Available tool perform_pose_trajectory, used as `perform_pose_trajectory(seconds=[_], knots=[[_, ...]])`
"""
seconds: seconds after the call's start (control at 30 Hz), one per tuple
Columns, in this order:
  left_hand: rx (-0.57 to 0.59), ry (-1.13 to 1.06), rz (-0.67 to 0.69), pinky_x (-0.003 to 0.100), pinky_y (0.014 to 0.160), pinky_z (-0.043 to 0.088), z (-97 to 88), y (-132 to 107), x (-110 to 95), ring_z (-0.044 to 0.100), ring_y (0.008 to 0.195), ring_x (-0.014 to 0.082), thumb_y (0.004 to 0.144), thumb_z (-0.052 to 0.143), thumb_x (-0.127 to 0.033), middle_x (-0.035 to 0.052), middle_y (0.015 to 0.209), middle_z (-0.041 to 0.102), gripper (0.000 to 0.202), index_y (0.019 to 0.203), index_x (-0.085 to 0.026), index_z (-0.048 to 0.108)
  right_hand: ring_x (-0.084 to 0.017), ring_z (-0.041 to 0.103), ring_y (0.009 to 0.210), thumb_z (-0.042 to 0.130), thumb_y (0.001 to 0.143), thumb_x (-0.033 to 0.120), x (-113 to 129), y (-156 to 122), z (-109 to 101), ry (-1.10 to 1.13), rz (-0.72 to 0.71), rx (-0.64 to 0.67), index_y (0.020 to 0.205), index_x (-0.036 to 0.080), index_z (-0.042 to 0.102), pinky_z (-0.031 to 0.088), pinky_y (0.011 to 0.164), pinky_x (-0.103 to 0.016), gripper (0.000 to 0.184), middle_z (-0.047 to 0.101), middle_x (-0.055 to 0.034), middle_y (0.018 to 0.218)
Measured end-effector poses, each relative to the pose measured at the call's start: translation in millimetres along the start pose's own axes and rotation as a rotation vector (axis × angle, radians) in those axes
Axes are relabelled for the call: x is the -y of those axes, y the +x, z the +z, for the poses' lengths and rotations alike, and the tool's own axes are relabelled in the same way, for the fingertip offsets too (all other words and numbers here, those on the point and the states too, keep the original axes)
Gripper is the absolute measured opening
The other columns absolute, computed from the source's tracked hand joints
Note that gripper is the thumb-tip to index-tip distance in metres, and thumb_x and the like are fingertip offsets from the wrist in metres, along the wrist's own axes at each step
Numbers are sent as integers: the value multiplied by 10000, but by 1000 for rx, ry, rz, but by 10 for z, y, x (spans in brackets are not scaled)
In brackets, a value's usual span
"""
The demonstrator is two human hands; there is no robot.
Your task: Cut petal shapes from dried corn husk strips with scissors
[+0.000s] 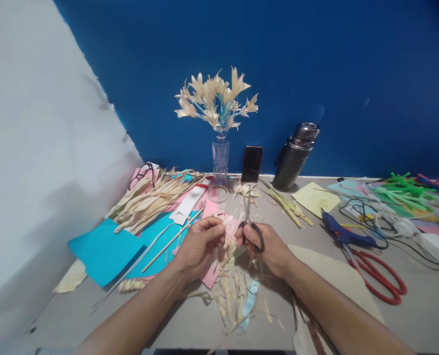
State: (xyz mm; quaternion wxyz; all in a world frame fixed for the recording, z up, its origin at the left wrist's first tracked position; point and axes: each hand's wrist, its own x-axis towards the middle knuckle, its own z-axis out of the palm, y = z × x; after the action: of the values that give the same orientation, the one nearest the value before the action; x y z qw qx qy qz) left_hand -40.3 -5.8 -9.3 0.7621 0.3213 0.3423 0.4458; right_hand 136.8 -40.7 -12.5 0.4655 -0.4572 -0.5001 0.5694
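Note:
My left hand is closed in a pinch on a small pale piece of husk, whose tip shows past the thumb. Black-handled scissors are in my right hand, with fingers through the loops and the blades pointing away from me. The two hands are a short gap apart, the scissors just right of the husk piece. Below them lie loose husk strips and scraps and a light-blue strip. Pink paper shows partly under my left hand.
A bottle vase with husk flowers stands by the wall, beside a phone and a thermos. Dried husks and blue paper lie left. On the right are a glue gun, red-handled scissors and cables.

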Motion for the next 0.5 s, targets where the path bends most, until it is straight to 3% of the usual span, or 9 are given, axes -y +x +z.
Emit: perform_pose_trajectory(seconds=[0.23,0.5], knots=[[-26,116,103,200,540,440,195,-19,-169,594,578,99,675,767,-224,32,740,678,220,721,-153,564,-98,410,513,585,778,692,22,-85,111,-60,8,182,792,128,637,290,495,-226,566,606,-25,646],[-22,517,374,248,607,442,390,-6,-201,554,574,120,748,648,-206,-5,597,595,135,647,-160,570,-120,478,537,650,729,659,58,-54,49,-10,-31,204,696,128,621,332,506,-219,533,586,-18,597]])
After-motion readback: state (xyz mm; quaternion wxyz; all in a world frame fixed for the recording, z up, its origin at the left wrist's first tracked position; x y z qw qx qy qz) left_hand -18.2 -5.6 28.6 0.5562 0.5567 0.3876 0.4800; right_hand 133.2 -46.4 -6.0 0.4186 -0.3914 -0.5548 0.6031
